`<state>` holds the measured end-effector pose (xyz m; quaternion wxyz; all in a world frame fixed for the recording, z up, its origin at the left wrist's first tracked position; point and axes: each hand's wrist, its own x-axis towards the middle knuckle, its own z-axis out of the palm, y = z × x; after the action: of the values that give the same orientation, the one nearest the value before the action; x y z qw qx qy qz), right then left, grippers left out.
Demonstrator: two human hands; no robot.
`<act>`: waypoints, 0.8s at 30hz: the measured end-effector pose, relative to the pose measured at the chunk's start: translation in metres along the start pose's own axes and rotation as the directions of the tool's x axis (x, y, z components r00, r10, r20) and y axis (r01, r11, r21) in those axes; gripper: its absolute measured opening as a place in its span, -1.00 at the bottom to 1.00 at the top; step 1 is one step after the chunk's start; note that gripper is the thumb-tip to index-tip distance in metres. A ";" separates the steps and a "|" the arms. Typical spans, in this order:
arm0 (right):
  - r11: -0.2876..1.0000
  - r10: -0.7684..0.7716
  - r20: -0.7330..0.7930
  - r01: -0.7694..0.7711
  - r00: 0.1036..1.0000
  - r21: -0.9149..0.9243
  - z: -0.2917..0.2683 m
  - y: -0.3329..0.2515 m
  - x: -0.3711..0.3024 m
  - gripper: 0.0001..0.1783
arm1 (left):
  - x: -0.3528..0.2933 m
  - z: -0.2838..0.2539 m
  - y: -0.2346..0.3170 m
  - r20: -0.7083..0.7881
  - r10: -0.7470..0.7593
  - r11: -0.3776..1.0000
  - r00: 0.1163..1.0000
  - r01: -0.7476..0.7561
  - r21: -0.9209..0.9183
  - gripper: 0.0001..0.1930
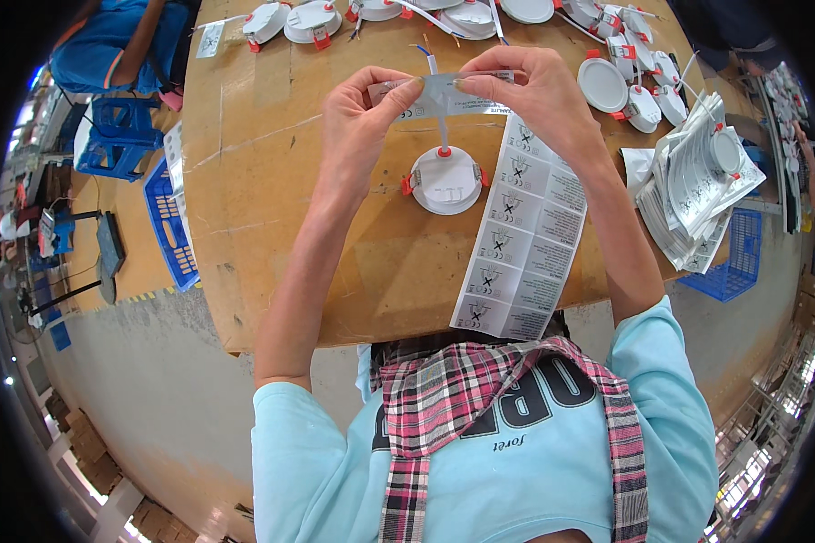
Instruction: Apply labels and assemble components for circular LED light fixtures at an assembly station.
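Between my two hands a silvery label point(441, 94) is stretched across the white cable point(443, 127) of a round downlight point(445, 181). My left hand point(364, 113) pinches the label's left end between thumb and fingers. At its right end, my right hand point(534, 95) pinches it the same way. The downlight lies on the table below my hands, with red-tipped spring clips at its sides and bare wire ends at the top of its cable. Under my right forearm lies a sheet of printed labels point(516, 244), reaching past the near table edge.
Several more downlights point(312, 20) line the table's far edge, with others point(602, 84) grouped at the far right. A stack of label sheets point(688, 195) sits at the right edge. Blue crates point(170, 222) stand left and right. Another person point(122, 45) is at the far left.
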<state>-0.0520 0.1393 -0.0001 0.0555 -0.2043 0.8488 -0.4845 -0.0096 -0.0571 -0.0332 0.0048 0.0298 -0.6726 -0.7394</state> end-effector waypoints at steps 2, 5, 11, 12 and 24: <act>1.000 -0.002 0.005 0.002 1.000 0.007 0.000 0.002 0.000 -0.77 | 0.001 0.000 -0.001 0.005 0.004 1.000 1.000 -0.004 -0.005 -0.83; 1.000 0.000 0.015 0.000 1.000 0.007 0.000 0.003 0.002 -0.77 | 0.001 0.000 -0.002 0.008 0.006 1.000 1.000 -0.006 -0.011 -0.82; 0.999 0.021 0.028 -0.022 0.999 0.034 0.001 0.008 0.002 -0.74 | 0.001 0.000 -0.003 0.030 0.012 0.999 0.999 -0.011 -0.033 -0.81; 0.999 0.021 0.022 -0.021 1.000 0.027 0.000 0.006 0.002 -0.73 | 0.001 0.000 -0.005 0.042 0.002 0.998 0.999 0.001 -0.065 -0.82; 0.991 -0.052 0.119 0.036 0.992 0.128 -0.003 0.031 0.004 -0.72 | 0.007 -0.008 -0.017 0.183 -0.006 0.981 0.983 0.041 -0.187 -0.86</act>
<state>-0.0660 0.1538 -0.0241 0.1094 -0.2484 0.8070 -0.5245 -0.0161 -0.0635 -0.0511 -0.0626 -0.0302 -0.5962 -0.7999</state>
